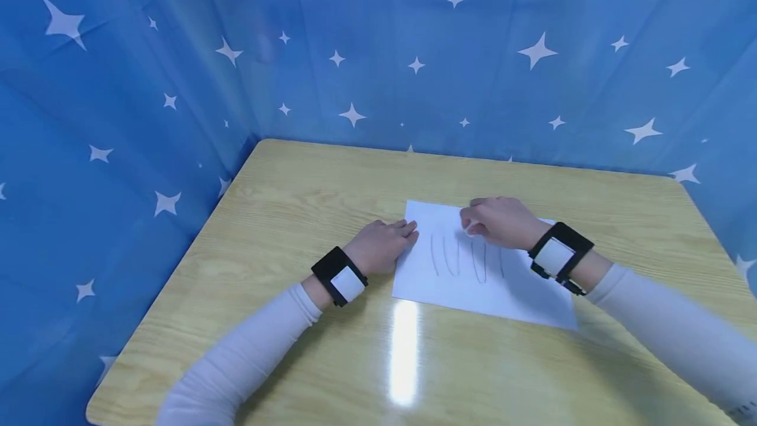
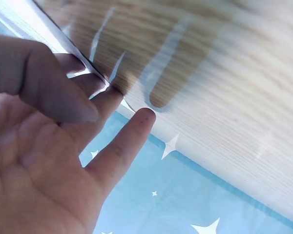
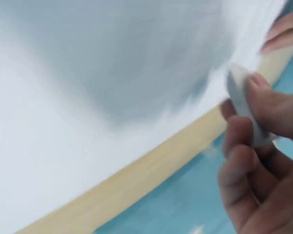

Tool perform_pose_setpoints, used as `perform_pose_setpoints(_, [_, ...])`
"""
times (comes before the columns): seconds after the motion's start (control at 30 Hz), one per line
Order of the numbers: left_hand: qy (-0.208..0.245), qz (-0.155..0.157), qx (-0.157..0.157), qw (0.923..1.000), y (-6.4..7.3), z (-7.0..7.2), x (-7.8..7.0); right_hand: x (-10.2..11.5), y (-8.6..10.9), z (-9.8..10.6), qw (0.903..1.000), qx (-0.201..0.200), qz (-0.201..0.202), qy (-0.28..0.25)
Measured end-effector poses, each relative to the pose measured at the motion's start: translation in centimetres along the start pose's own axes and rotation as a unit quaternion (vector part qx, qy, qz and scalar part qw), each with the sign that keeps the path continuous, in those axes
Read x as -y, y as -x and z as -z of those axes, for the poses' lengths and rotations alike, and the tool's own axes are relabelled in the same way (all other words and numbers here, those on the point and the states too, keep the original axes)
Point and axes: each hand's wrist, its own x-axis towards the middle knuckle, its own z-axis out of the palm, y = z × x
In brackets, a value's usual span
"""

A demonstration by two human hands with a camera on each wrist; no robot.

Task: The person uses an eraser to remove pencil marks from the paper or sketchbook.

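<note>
A white sheet of paper [image 1: 408, 281] lies on the wooden table, bearing several thin, dark curved lines [image 1: 480, 271]. At its left edge rests my left hand [image 1: 381, 246], fingertips on the paper and the table beside it. In the left wrist view, the fingers of that hand [image 2: 49, 151] are spread and fairly straight. My right hand [image 1: 503, 223] is over the upper part of the sheet. Between thumb and fingers it pinches a small white eraser [image 3: 242, 97], seen blurred in the right wrist view. From the head view the eraser is mostly hidden by the fingers.
The light wooden table [image 1: 284, 215] has rounded corners. A blue curtain with white stars [image 1: 378, 51] hangs behind it and along its left side. Light glares off the tabletop [image 1: 405, 354] in front of the paper.
</note>
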Motion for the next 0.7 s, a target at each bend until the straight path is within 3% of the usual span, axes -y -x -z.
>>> perform_pose_setpoints(0.13, [0.0,-0.007,0.013,0.9999,-0.1,-0.7,-0.4,3.1,-3.8,-1.5,0.9991,-0.01,0.04,-0.006])
perform_pose_setpoints(0.27, [-0.012,-0.016,-0.001,0.9998,0.0,-0.6,0.3,2.9,-4.6,-1.5,0.997,0.001,0.069,0.034])
perform_pose_setpoints(0.37, [-0.019,-0.015,-0.011,0.9996,-0.1,-0.1,0.9,1.0,-2.4,-0.3,0.9973,0.005,0.056,0.046])
perform_pose_setpoints(0.53, [-0.016,-0.01,0.009,0.9998,0.0,0.6,1.4,-2.4,2.8,1.0,0.999,0.025,0.019,0.032])
perform_pose_setpoints(0.6, [-0.011,-0.008,0.015,0.9998,-0.1,0.5,1.3,-3.0,3.6,1.1,0.9989,0.037,0.009,0.028])
perform_pose_setpoints(0.7, [0.0,-0.013,0.017,0.9998,-0.3,-0.1,0.4,-2.2,2.9,0.7,0.9993,0.036,-0.003,0.006])
